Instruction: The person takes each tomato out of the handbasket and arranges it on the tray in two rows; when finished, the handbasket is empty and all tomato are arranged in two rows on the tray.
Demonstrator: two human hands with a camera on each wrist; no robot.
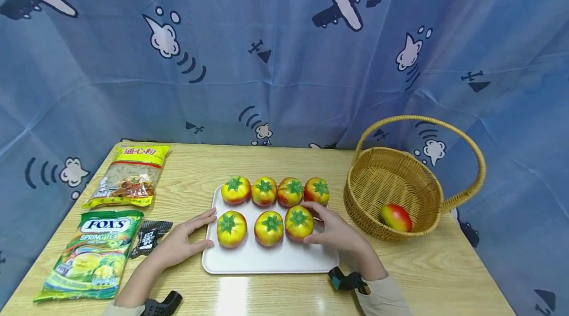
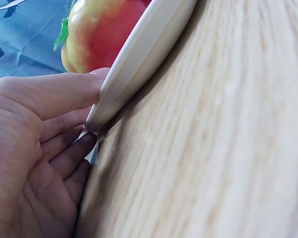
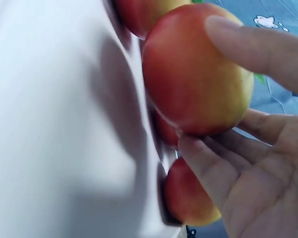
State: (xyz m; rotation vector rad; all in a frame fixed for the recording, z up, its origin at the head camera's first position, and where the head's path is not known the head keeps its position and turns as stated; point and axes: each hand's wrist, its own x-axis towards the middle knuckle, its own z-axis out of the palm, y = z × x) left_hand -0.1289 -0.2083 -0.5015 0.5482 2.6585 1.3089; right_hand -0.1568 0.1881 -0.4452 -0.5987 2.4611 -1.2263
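Note:
In the head view, a white tray (image 1: 240, 260) holds yellow-and-red fruits with green leafy caps. Four stand in a back row, including one at its left end (image 1: 236, 189); three are in front. My right hand (image 1: 337, 229) grips the rightmost front fruit (image 1: 299, 223), thumb on the near side and fingers round the far right. In the right wrist view this fruit (image 3: 196, 72) sits between thumb and fingers, apparently a little above the tray. My left hand (image 1: 182, 242) touches the tray's left edge with thumb and extended fingertips; the left wrist view shows them against the rim (image 2: 139, 59).
A wicker basket (image 1: 391, 153) with a tall handle stands right of the tray, with one red-and-yellow fruit (image 1: 396, 217) inside. On the left lie a pasta bag (image 1: 129, 176), a green FOX'S candy bag (image 1: 91, 256) and a small black packet (image 1: 149, 238). A blue curtain (image 1: 284, 98) hangs behind.

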